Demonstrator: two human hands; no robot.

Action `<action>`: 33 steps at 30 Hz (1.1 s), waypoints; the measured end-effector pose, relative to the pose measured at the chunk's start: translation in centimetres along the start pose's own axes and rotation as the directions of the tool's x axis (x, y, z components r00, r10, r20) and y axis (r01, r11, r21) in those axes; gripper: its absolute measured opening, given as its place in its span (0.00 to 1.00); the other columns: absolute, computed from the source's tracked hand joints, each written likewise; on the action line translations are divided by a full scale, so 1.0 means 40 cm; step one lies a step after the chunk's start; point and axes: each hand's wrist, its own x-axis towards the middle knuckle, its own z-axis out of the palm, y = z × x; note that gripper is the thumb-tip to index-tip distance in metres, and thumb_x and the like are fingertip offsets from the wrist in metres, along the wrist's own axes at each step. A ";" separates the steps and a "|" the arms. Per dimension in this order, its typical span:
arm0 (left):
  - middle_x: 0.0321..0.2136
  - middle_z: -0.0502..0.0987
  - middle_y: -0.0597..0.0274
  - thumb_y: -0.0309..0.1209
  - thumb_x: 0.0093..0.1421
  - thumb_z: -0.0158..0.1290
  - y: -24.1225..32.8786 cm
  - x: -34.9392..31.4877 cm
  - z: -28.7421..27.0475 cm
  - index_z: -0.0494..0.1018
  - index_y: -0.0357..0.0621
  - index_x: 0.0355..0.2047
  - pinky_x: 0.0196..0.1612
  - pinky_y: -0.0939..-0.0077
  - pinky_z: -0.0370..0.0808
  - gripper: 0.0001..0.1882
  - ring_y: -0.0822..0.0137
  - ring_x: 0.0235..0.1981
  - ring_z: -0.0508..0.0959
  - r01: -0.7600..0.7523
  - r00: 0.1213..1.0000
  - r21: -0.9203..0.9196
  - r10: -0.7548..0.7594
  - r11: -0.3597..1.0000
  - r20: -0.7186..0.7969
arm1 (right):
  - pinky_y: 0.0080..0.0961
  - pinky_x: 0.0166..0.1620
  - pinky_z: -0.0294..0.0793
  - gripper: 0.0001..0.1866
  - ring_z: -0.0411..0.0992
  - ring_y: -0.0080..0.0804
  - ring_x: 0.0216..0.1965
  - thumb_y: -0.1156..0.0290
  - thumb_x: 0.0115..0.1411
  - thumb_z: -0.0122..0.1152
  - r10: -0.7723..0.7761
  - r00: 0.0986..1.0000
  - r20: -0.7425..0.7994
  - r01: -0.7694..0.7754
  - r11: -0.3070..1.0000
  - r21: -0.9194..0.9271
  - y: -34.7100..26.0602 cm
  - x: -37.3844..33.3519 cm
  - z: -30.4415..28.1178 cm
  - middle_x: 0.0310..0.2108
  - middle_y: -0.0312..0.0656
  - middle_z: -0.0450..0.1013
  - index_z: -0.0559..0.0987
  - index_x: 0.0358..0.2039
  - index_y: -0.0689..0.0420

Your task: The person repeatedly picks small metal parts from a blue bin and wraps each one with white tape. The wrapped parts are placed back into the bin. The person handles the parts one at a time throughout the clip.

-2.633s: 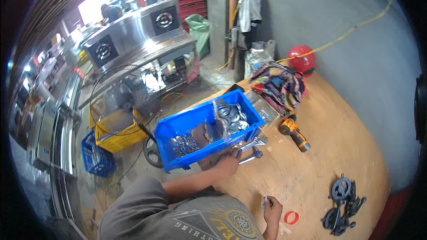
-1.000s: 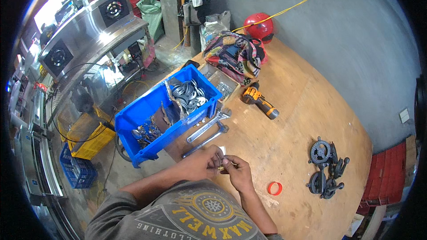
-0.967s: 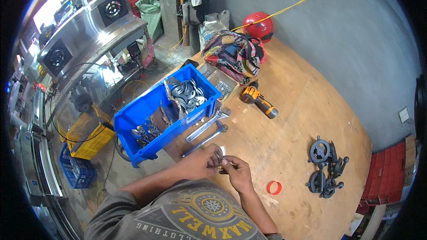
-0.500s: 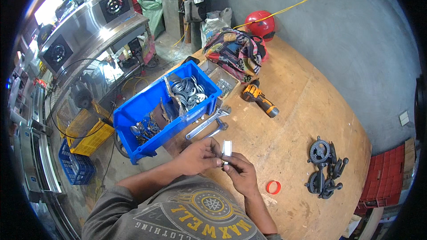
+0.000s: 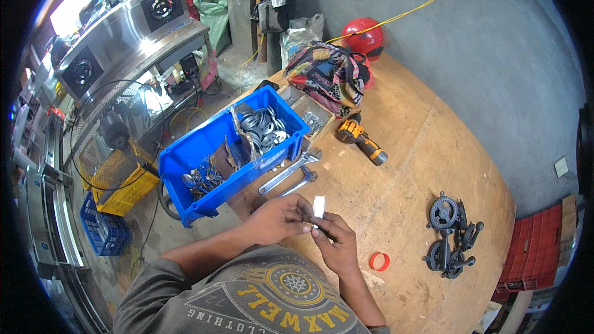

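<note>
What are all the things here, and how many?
Table: one, brown, centre
Bin: one, blue, table's left edge
Discs: many, silver, in bin
Tools: two, silver, beside bin
Drill: one, orange and black, on table
Bag: one, multicoloured, beyond drill
Helmet: one, red, behind bag
Ring: one, red, on table
Burner-like parts: several, black, table's right
Crates: several, yellow, blue, red, both sides
Fan: one, dark, left
Stovetop: one, silver, upper left
Other clutter: uncountable, mixed, background
Spool: one, white, centre
Tiny piece: one, yellowish, below spool
Left hand: one, bare, centre
Right hand: one, bare, at spool
</note>
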 end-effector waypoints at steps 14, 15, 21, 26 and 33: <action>0.36 0.76 0.65 0.19 0.57 0.60 -0.008 0.006 0.021 0.68 0.38 0.42 0.46 0.78 0.75 0.15 0.74 0.41 0.78 -0.028 0.999 -0.034 0.027 0.999 -0.019 | 0.24 0.42 0.77 0.13 0.77 0.35 0.41 0.75 0.56 0.66 -0.008 1.000 -0.027 0.006 0.998 -0.059 0.012 -0.007 -0.010 0.44 0.49 0.75 0.83 0.43 0.57; 0.36 0.76 0.65 0.19 0.57 0.60 -0.009 0.009 0.020 0.68 0.38 0.42 0.46 0.78 0.75 0.15 0.74 0.41 0.78 -0.012 1.000 -0.027 0.012 1.000 -0.008 | 0.25 0.42 0.77 0.13 0.77 0.35 0.41 0.75 0.56 0.67 0.018 1.000 -0.015 -0.019 0.999 -0.050 0.012 -0.008 -0.011 0.44 0.49 0.75 0.83 0.43 0.57; 0.34 0.76 0.64 0.18 0.55 0.62 -0.021 0.035 0.008 0.67 0.40 0.38 0.45 0.78 0.75 0.15 0.74 0.40 0.78 0.042 0.998 -0.085 -0.038 0.995 0.051 | 0.26 0.43 0.77 0.14 0.77 0.36 0.42 0.73 0.55 0.69 0.124 0.991 0.039 -0.124 0.992 -0.013 0.004 -0.013 -0.020 0.44 0.48 0.75 0.83 0.43 0.56; 0.34 0.76 0.62 0.16 0.53 0.62 -0.027 0.043 0.004 0.66 0.40 0.37 0.43 0.76 0.77 0.17 0.71 0.38 0.78 0.098 0.991 -0.114 -0.087 0.989 0.097 | 0.26 0.43 0.78 0.22 0.78 0.35 0.41 0.70 0.54 0.71 0.063 0.997 0.053 -0.056 0.990 -0.126 -0.002 -0.013 -0.024 0.45 0.48 0.75 0.79 0.50 0.58; 0.33 0.77 0.60 0.15 0.53 0.61 -0.021 0.047 0.007 0.65 0.41 0.37 0.41 0.77 0.77 0.17 0.71 0.36 0.79 0.087 0.988 -0.247 -0.051 0.965 0.146 | 0.28 0.44 0.79 0.30 0.80 0.37 0.41 0.73 0.52 0.73 0.333 0.943 -0.017 -0.323 0.925 0.198 -0.009 -0.025 -0.030 0.44 0.51 0.76 0.70 0.54 0.64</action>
